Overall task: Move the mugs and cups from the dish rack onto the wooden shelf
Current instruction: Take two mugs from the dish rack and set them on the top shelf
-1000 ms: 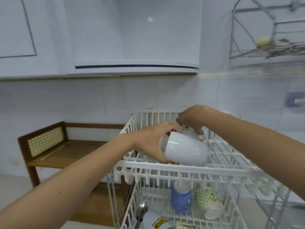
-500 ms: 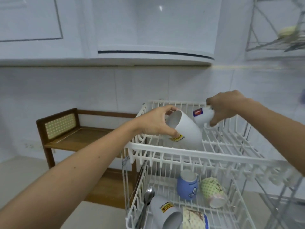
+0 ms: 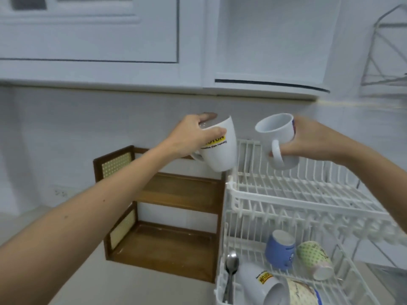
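Two white mugs held aloft above the top tier of a white dish rack point(image 3: 286, 194): a larger mug with a yellow label point(image 3: 220, 148), tilted, gripped at its rim by the left hand point(image 3: 193, 135), thumb across the outside and fingers over the mouth; a smaller white mug point(image 3: 277, 139), mouth turned toward the camera, handle forward, clasped around its body by the right hand point(image 3: 308, 142). Top tier bare beneath them. On the lower tier, a blue cup point(image 3: 279, 249) upside down beside a green-patterned cup point(image 3: 315, 259) lying on its side, another labelled white mug point(image 3: 262, 282) on its side, a patterned cup point(image 3: 301, 292) at the frame's edge, and a spoon point(image 3: 231, 274) upright at the left corner. Just left of the rack, a two-level wooden shelf point(image 3: 176, 190) against the tiled wall, both boards bare. White cabinets point(image 3: 110, 40) overhead.
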